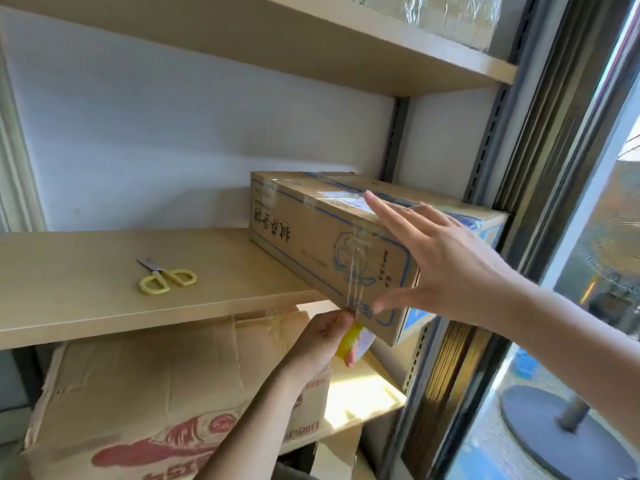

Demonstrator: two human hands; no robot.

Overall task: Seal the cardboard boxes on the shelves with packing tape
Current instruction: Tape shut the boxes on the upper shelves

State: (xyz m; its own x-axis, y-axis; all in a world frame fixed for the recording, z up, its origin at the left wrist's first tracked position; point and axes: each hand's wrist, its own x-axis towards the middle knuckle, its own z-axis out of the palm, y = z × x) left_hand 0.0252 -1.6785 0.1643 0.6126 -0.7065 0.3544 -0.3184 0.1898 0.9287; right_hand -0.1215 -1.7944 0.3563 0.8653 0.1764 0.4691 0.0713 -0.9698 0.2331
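A long cardboard box [311, 230] with blue print sits on the middle shelf [104, 299], its near end jutting past the shelf edge. A strip of clear tape [356, 271] runs from the box top down its side. My right hand [446, 265] lies open over the box's near top edge, fingers straight, thumb low on the side. Below the box's bottom edge my left hand [322, 344] grips a yellow roll of packing tape [349, 342], mostly hidden by the fingers.
Yellow-handled scissors [166, 277] lie on the middle shelf to the left. A larger cardboard box [156, 393] with red print stands on the shelf below. An upper shelf [311, 39] carries a wrapped box [450, 15]. A window frame [540, 188] borders the right.
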